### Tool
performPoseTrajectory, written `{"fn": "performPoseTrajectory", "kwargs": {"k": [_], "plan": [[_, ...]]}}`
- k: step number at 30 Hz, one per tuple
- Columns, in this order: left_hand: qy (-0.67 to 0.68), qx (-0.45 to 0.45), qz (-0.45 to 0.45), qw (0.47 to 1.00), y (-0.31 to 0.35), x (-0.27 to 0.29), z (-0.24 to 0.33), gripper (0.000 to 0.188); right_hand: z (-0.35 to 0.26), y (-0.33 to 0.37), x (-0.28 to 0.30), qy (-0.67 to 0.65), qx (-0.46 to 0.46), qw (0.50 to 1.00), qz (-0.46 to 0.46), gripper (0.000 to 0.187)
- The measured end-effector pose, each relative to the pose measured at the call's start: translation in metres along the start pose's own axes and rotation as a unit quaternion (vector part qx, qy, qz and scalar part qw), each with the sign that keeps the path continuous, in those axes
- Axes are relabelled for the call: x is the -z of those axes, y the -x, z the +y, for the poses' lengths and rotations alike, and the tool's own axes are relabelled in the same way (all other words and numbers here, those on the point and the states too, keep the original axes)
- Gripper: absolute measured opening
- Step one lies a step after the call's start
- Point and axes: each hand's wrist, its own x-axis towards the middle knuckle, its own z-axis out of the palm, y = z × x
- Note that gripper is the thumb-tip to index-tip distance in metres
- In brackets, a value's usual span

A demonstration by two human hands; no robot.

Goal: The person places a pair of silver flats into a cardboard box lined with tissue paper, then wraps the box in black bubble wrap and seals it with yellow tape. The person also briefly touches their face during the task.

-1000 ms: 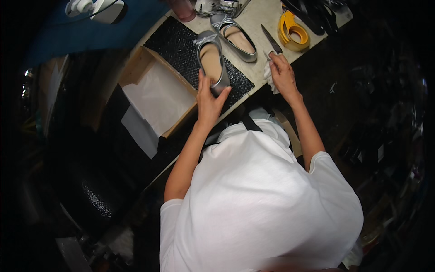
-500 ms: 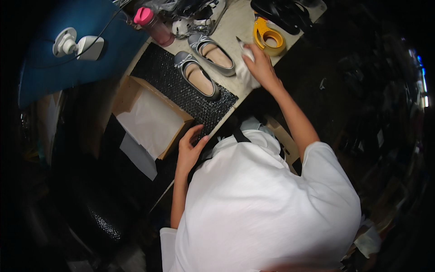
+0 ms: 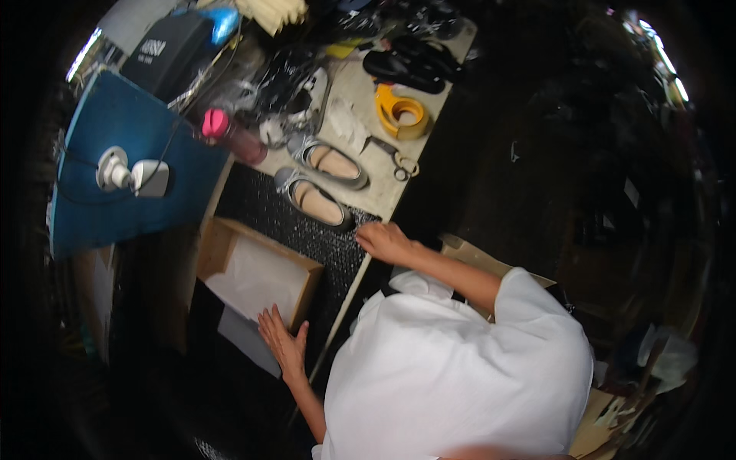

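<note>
My left hand [image 3: 284, 343] is open, fingers spread, at the near wall of a cardboard shoebox [image 3: 307, 295] lined with white paper [image 3: 264, 272]. A grey flap of paper [image 3: 245, 337] hangs out beside it. My right hand [image 3: 386, 241] is closed at the table's front edge, next to the black textured mat [image 3: 337, 253]; whether anything is in its fingers is hidden. Just beyond it stand two grey flat shoes with bows and beige insoles, the nearer shoe [image 3: 316, 201] partly over the mat and the farther shoe [image 3: 333, 163] beside it.
Scissors [image 3: 395, 157] lie on the pale table [image 3: 376, 195], near crumpled white paper [image 3: 349, 126] and a yellow tape dispenser [image 3: 400, 113]. Black sandals [image 3: 402, 69] are farther back. A pink-lidded bottle [image 3: 238, 138] stands left of the shoes, by a blue panel [image 3: 84, 184] with a white camera.
My right hand has let go of the scissors and white paper and come back toward the table edge by the mat. My left hand has shifted along the box, fingers now spread.
</note>
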Motion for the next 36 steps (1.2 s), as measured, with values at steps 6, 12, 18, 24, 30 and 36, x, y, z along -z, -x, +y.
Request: {"fn": "performPoseTrajectory", "kwargs": {"k": [6, 12, 18, 24, 30, 36], "plan": [[-0.105, -0.111, -0.067, 0.986, -0.028, -0.008, -0.028, 0.076, 0.056, 0.096, -0.021, 0.123, -0.204, 0.970, -0.049, 0.015], [-0.193, -0.166, -0.092, 0.963, -0.039, -0.024, -0.041, 0.065, 0.082, 0.215, -0.028, 0.131, -0.476, 0.868, -0.049, 0.022], [-0.190, -0.180, -0.096, 0.960, -0.045, -0.029, -0.048, 0.058, 0.066, 0.395, 0.038, 0.460, -0.595, 0.633, 0.181, 0.046], [-0.184, -0.210, -0.078, 0.957, -0.049, -0.030, -0.051, 0.046, -0.001, 0.530, 0.050, 0.153, -0.852, 0.402, 0.299, 0.089], [-0.181, -0.222, -0.065, 0.956, -0.055, -0.036, -0.057, 0.047, -0.015, 0.567, 0.023, 0.066, -0.841, 0.449, 0.294, 0.082], [-0.201, -0.216, -0.073, 0.953, -0.061, -0.038, -0.061, 0.051, -0.049, 0.600, -0.013, 0.080, -0.865, 0.404, 0.287, 0.064]]}}
